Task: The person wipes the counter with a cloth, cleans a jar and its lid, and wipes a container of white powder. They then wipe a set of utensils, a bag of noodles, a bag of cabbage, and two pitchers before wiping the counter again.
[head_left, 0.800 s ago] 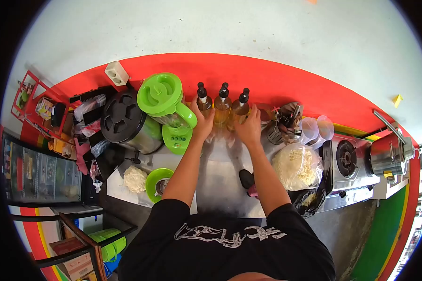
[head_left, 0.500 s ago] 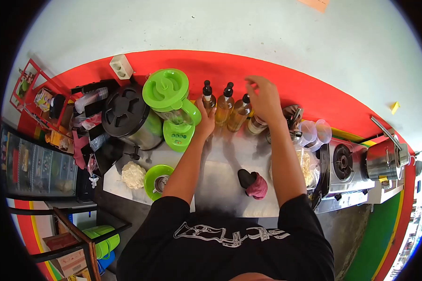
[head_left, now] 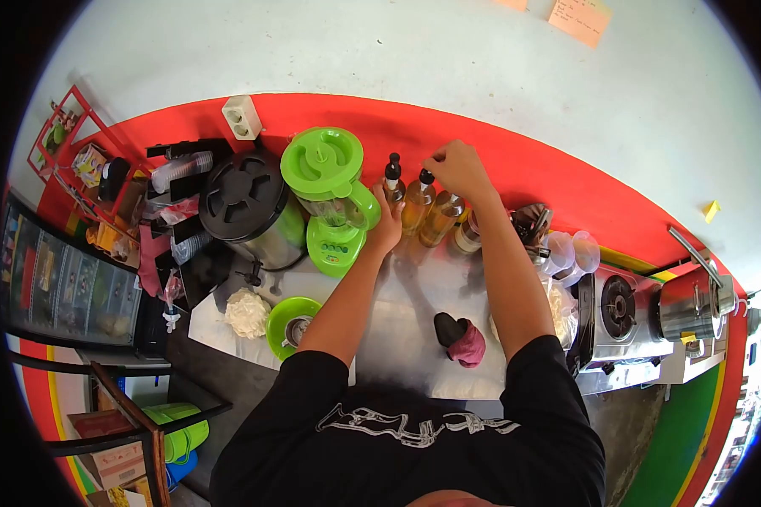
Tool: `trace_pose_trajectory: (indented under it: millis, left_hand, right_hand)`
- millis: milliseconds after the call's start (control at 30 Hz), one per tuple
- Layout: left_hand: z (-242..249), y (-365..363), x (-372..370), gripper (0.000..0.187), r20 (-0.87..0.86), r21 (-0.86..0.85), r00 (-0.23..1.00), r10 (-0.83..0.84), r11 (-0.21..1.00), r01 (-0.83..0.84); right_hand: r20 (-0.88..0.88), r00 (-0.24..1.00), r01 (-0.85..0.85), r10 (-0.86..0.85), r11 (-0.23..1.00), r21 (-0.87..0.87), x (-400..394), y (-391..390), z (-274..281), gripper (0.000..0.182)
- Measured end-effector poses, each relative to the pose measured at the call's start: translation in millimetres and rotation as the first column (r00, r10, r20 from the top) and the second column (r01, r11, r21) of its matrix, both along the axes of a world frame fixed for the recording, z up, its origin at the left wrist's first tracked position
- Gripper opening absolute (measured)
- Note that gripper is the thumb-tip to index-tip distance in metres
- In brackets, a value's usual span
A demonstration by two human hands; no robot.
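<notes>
My left hand [head_left: 387, 223] is curled around the side of the leftmost glass bottle [head_left: 396, 190], which has a black pourer top. My right hand [head_left: 460, 171] is raised, with its bent fingers just above the black top of the middle bottle [head_left: 418, 208]; I see nothing held in them. A third amber bottle [head_left: 441, 221] stands under the right wrist, its top hidden. Right of it, a jar [head_left: 466, 235] is partly covered by my forearm. The green blender [head_left: 336, 241] stands immediately left of my left hand.
A steel drink dispenser [head_left: 266, 245], a green bowl [head_left: 276, 325] and a whitish mound [head_left: 248, 313] are at the left. A dark red cloth [head_left: 467, 346] with a black part lies on the steel counter [head_left: 393, 342]. Clear plastic cups [head_left: 582, 253] and a gas stove [head_left: 600, 338] are at the right.
My right hand has moved left from above the jar to the tops of the bottles. My left hand stays at the leftmost bottle. The camera view has shifted slightly.
</notes>
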State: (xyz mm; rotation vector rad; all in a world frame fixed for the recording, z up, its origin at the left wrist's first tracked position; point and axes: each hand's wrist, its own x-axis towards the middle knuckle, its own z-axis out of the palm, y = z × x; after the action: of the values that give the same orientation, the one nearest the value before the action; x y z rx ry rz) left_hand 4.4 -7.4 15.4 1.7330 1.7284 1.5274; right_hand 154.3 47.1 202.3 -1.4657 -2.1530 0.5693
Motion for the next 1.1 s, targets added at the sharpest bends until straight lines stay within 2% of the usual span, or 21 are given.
trace_pose_trajectory:
  millis: [133, 200, 533, 700, 767, 800, 867, 900, 967, 1000, 1033, 1100]
  left_hand:
    - [7.8, -5.0, -1.3, 0.066, -0.011, -0.024, 1.0, -0.003, 1.0, 0.003]
    - [7.6, -3.9, -4.5, 0.064, 0.021, -0.044, 0.998, -0.061, 0.997, 0.062]
    - [-0.3, 0.5, -5.5, 0.064, 0.036, -0.028, 0.997, -0.067, 0.997, 0.068]
    - [-2.4, 1.1, -6.7, 0.068, -0.014, -0.017, 0.999, -0.048, 0.999, 0.048]
    - [-3.5, 0.5, -7.8, 0.067, 0.007, -0.02, 0.998, -0.066, 0.998, 0.066]
    - [-3.2, 1.6, -7.8, 0.065, 0.031, -0.019, 0.996, -0.081, 0.997, 0.081]
    - [-3.8, 2.2, -8.1, 0.066, 0.047, 0.007, 0.995, -0.088, 0.996, 0.088]
    - [-4.8, 2.2, -6.7, 0.066, 0.059, 0.032, 0.994, -0.096, 0.995, 0.094]
    - [-2.5, 2.9, -3.6, 0.066, 0.076, 0.027, 0.993, -0.094, 0.995, 0.092]
    - [-1.9, 2.2, -4.2, 0.066, 0.082, 0.022, 0.992, -0.094, 0.995, 0.093]
    - [-0.7, 2.2, -5.1, 0.066, 0.078, 0.012, 0.992, -0.097, 0.995, 0.096]
    - [-0.7, 4.5, -6.9, 0.066, 0.167, 0.014, 0.973, -0.161, 0.987, 0.161]
  right_hand:
    - [0.015, 1.0, -0.015, 0.015, 1.0, 0.006, -0.5, 0.3, -0.2, 0.028]
    - [-0.003, 0.999, -0.038, 0.038, 0.999, 0.007, 1.2, 2.5, -0.7, 0.027]
    - [0.003, 0.998, -0.064, 0.065, 0.997, -0.05, 3.7, 0.3, -1.6, 0.027]
    - [-0.007, 0.998, -0.07, 0.07, 0.996, -0.047, 8.6, -1.5, -9.4, 0.03]
    - [-0.11, 0.993, -0.004, 0.034, 0.966, 0.259, 15.6, -10.8, -17.0, 0.032]
    - [-0.108, 0.994, -0.004, 0.033, 0.966, 0.259, 20.3, -16.2, -21.4, 0.032]
    - [-0.311, 0.946, 0.239, -0.094, 0.849, 0.471, 31.0, -31.8, -34.8, 0.032]
    - [-0.303, 0.948, 0.235, -0.094, 0.851, 0.469, 34.2, -40.9, -44.9, 0.032]
    - [-0.48, 0.836, 0.461, -0.267, 0.816, 0.349, 38.4, -60.3, -70.1, 0.041]
    - [-0.446, 0.84, 0.461, -0.308, 0.839, 0.288, 37.5, -69.6, -81.1, 0.06]
    - [-0.447, 0.837, 0.465, -0.315, 0.841, 0.278, 34.8, -71.8, -90.2, 0.06]
    - [-0.397, 0.864, 0.41, -0.309, 0.89, 0.198, 29.8, -77.4, -103.8, 0.072]
